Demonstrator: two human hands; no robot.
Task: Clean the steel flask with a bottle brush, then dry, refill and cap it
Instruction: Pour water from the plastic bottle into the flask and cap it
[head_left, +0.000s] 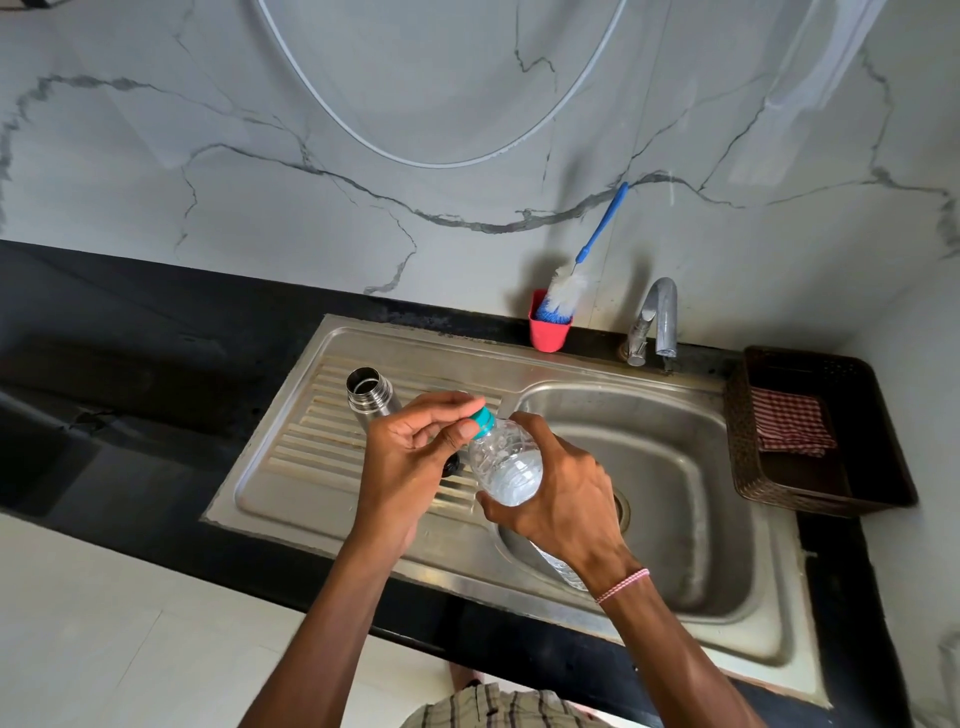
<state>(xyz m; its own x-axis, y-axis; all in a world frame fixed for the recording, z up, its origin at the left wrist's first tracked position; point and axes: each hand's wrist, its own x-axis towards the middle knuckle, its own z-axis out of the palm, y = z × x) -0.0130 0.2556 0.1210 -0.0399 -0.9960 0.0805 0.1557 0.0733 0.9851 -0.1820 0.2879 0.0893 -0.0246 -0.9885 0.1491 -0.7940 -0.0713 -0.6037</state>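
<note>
Two grips: left hand (410, 457) pinches the teal cap (484, 420), right hand (566, 499) wraps the plastic bottle (506, 462); the steel flask (370, 391) stands just behind the left fingers (444, 400).

There is one steel flask (371, 392), one bottle brush (571, 280), one plastic bottle (506, 462) with one teal cap (483, 420), and two hands: one left hand (410, 457), one right hand (566, 499). Also one red cup (548, 332), one tap (657, 322), one sink (415, 338), one woven basket (740, 447), one checked cloth (789, 426) and one pink wristband (623, 584).
</note>
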